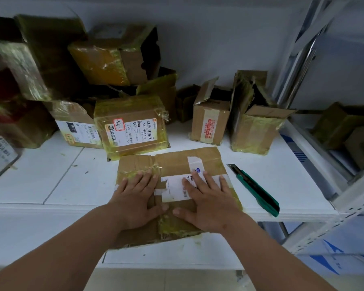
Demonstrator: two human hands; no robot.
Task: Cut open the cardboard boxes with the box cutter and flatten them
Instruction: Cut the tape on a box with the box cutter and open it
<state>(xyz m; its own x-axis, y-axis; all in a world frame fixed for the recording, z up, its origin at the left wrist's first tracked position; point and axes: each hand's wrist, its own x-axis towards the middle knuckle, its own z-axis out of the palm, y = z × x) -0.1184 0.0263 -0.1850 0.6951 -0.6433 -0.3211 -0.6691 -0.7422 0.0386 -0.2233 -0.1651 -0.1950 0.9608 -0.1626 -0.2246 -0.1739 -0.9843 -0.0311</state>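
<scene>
Both hands, left [135,198] and right [208,200], press with open, straight fingers on the flattened box [172,164] at the table's [51,175] front edge. Firm, even weight along the creases should flatten it best. The box cutter [254,189] lies just right; uncut boxes [130,124] crowd behind.

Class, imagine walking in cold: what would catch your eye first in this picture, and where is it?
First, the left hand and right hand pressing a flattened box at the shelf's front edge. Next, the green box cutter lying just right of it, then the taped boxes piled behind.
</scene>
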